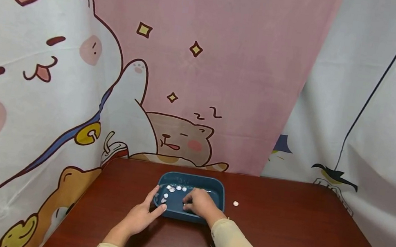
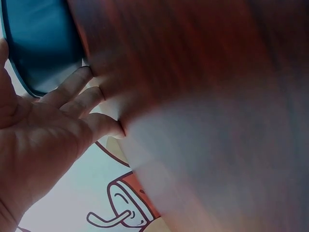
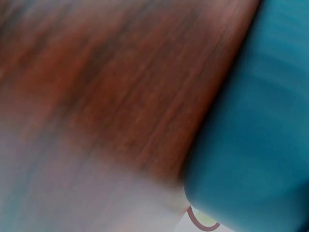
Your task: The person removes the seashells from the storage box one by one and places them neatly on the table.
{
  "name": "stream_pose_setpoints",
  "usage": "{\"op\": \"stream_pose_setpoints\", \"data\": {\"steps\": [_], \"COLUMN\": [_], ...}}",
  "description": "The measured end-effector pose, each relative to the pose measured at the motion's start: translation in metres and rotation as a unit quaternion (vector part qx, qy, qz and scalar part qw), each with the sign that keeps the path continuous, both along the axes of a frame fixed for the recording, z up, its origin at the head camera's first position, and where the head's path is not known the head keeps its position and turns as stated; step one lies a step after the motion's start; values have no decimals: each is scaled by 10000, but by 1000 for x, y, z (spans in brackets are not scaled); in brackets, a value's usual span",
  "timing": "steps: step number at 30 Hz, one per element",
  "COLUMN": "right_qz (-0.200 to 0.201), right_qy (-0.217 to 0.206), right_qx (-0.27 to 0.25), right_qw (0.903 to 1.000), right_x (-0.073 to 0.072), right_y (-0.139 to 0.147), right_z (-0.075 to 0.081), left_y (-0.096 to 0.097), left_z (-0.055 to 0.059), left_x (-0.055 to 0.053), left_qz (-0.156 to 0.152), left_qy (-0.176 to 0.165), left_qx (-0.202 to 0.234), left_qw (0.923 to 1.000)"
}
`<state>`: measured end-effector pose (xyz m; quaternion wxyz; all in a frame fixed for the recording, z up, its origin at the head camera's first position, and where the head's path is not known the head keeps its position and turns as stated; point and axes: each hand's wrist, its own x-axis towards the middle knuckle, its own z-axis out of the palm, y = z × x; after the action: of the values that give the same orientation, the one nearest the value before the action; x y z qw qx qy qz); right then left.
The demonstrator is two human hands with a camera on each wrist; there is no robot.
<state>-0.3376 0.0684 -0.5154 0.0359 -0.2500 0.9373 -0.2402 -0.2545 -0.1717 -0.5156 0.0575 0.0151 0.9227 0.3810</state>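
Right hand (image 1: 203,203) narrowly curled, contents unclear; small white rounded pieces (image 1: 172,189) around ten o'clock inside the blue rectangular plastic tray (image 1: 181,215).

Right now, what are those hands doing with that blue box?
A person has both hands at the blue box on the table. The left hand touches its left end, while the right hand reaches inside, fingertips low; whether they pinch something is hard to tell. Several small white pieces lie in the box, and one pale piece sits outside, to its right.
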Motion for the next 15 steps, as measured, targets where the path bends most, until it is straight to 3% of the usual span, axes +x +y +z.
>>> {"op": "stream_pose_setpoints", "data": {"steps": [15], "right_qz": [105], "right_qy": [206], "right_qx": [-130], "right_qw": [9996], "right_x": [-2], "right_y": [1], "right_z": [-5], "left_y": [0], "left_z": [-2], "left_x": [1], "left_qz": [-49], "left_qy": [140], "left_qx": [24], "left_qw": [9999]}}
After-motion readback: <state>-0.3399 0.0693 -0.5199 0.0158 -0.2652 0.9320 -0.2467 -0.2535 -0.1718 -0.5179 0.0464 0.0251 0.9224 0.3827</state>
